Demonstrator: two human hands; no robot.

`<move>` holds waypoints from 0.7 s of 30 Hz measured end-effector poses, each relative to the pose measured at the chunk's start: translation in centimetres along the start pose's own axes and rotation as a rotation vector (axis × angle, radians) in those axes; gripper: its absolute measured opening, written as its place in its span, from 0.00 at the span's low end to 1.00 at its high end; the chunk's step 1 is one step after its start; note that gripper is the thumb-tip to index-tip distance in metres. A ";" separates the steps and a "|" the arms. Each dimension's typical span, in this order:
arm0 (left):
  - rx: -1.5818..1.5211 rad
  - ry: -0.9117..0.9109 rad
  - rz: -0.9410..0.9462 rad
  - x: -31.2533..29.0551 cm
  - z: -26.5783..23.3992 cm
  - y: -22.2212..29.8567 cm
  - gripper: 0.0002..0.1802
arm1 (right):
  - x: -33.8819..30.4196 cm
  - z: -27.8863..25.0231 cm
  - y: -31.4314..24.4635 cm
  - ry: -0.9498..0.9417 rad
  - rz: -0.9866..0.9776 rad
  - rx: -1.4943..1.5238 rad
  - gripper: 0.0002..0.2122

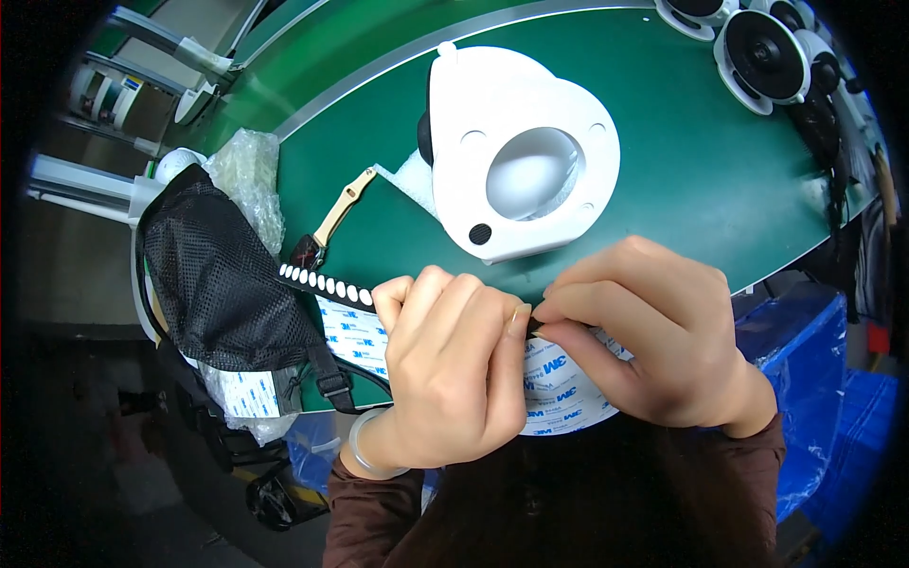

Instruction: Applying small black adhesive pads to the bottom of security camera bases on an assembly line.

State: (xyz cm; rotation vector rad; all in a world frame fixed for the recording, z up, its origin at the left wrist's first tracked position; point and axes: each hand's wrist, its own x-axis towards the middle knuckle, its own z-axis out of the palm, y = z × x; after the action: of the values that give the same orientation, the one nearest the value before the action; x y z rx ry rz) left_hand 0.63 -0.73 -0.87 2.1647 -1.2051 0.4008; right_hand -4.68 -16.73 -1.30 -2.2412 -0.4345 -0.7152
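A black strip with a row of white ovals (327,287) runs out to the left from my left hand (450,364), whose fingers are closed round it. My right hand (653,331) pinches a small black piece (536,327) close to the left fingertips; whether it is the strip's other end cannot be made out. Beyond both hands, a white rounded housing (454,175) lies on the green table, with a large oval opening and a black textured dot (480,234) near its lower edge. Beneath the hands show sheets of printed adhesive backing, one rounded (568,393) and one straight-edged (355,333).
A black mesh bag (213,265) and clear bubble wrap (248,180) lie at the left. A tan, narrow tool (343,208) with a dark end rests beside them. Several white units with black round faces (767,57) crowd the far right. Blue plastic (805,379) hangs below the table's right edge.
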 end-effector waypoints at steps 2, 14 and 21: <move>0.000 -0.008 -0.006 0.0 -0.1 0.1 0.06 | -0.1 0.1 0.0 0.035 -0.030 -0.026 0.10; 0.016 0.080 -0.187 -0.8 -0.5 -0.5 0.04 | -0.4 -1.5 0.0 0.283 0.153 0.072 0.02; -0.044 -0.032 -0.166 -0.1 -0.1 -0.9 0.05 | 0.2 -0.1 1.8 0.277 0.509 0.318 0.03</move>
State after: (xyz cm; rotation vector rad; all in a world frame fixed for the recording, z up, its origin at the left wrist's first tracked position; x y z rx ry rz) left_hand 1.31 -0.22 -1.16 2.2202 -1.0316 0.2676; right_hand -3.70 -17.95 -2.11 -1.8083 0.1504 -0.6182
